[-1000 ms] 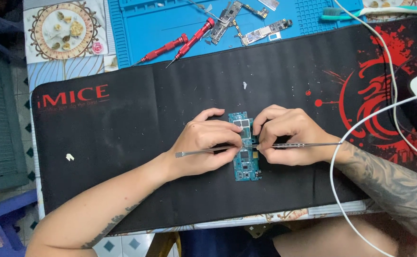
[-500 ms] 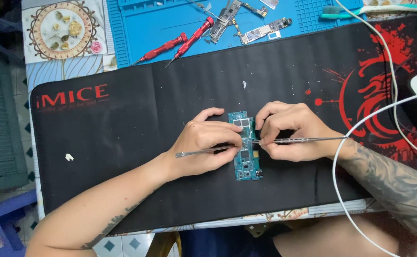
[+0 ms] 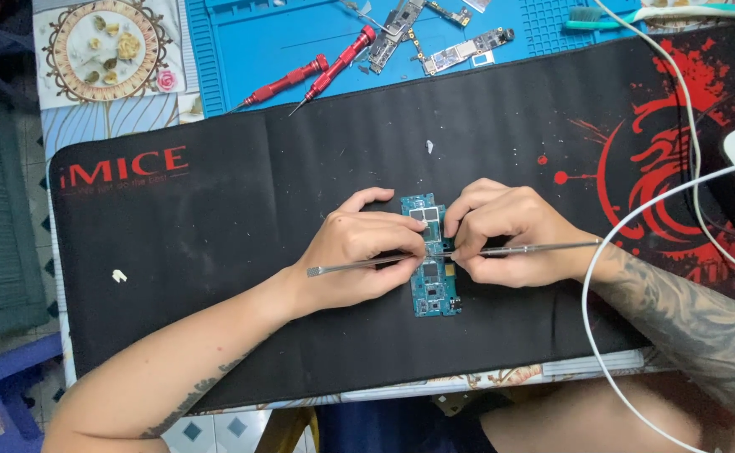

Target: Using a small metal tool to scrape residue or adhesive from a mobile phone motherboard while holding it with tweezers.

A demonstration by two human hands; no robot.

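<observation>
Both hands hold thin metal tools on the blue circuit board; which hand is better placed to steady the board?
Probably the left hand: its fingers rest along the circuit board edge, tool lying flat. The right hand pinches its tool at the board's middle.

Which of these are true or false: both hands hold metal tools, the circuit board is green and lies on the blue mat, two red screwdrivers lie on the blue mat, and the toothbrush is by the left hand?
1. Left hand and right hand each hold a thin metal tool. True.
2. The board is green, on the blue mat. False: it is blue and lies on the black mat.
3. Two red screwdrivers lie on the blue mat. True.
4. The toothbrush is by the left hand. False: it lies at the top right.
</observation>
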